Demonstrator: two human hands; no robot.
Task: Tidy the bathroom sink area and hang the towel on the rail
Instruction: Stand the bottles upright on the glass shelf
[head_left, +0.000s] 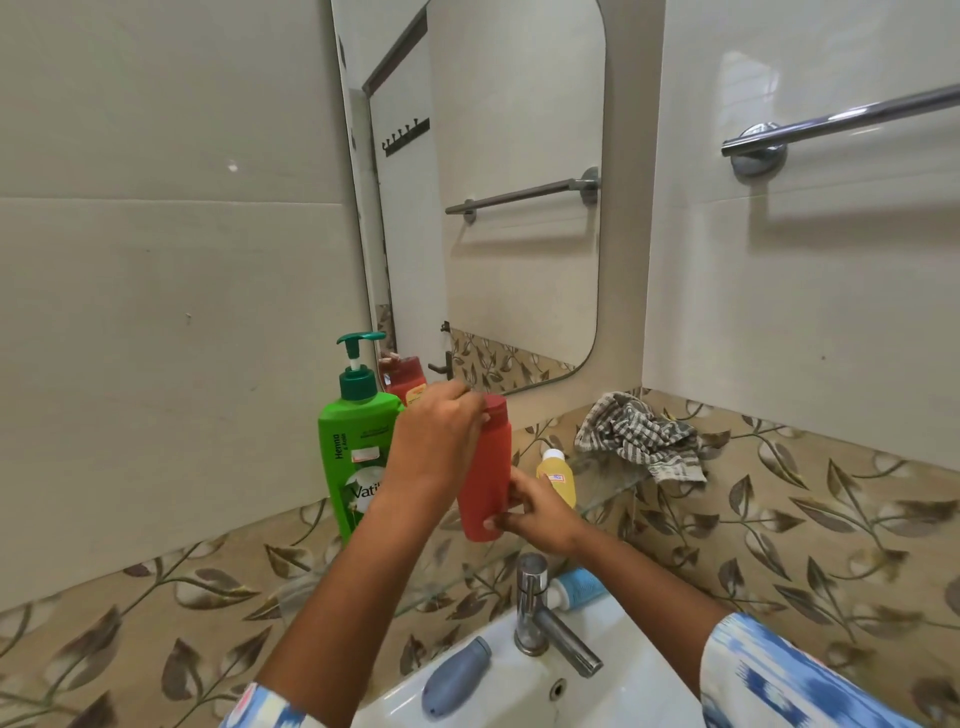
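Observation:
A red bottle (485, 478) is held upright just above the glass shelf (608, 491), between both hands. My left hand (434, 441) wraps its upper part near the cap. My right hand (535, 512) grips its base from the right. A crumpled checked towel (641, 436) lies at the right end of the shelf. The chrome towel rail (841, 122) is bare on the right wall. A small yellow bottle (558, 475) stands behind my right hand.
A tall green pump bottle (353, 447) stands at the left of the shelf. A grey-blue bottle (454, 678) and a blue-white tube (574, 587) lie on the white sink (623, 691), either side of the chrome tap (540, 618). A mirror (493, 208) hangs above.

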